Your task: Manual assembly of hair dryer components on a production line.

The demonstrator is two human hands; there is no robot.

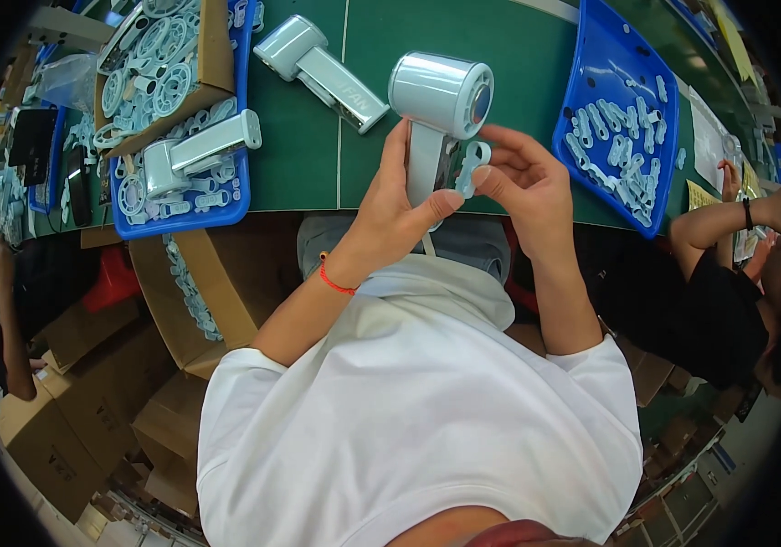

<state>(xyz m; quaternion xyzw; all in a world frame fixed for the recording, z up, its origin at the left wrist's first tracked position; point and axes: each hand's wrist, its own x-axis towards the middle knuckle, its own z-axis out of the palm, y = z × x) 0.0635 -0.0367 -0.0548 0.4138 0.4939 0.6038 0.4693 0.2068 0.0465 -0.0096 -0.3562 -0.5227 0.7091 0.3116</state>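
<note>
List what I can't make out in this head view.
All in the head view:
Silver device: partly covered by the left hand.
Pale-blue piece: partly covered by the right hand.
Left blue tray: partly hidden by the cardboard box.
Co-worker at right: cut off by the picture's edge.

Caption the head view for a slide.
Left hand holds a glossy device; right hand pinches a small pale-blue part beside it.

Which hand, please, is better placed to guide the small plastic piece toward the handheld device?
Probably the right hand: it pinches the light-blue plastic piece beside the hair-dryer-shaped device, whose handle the left hand grips.
</note>
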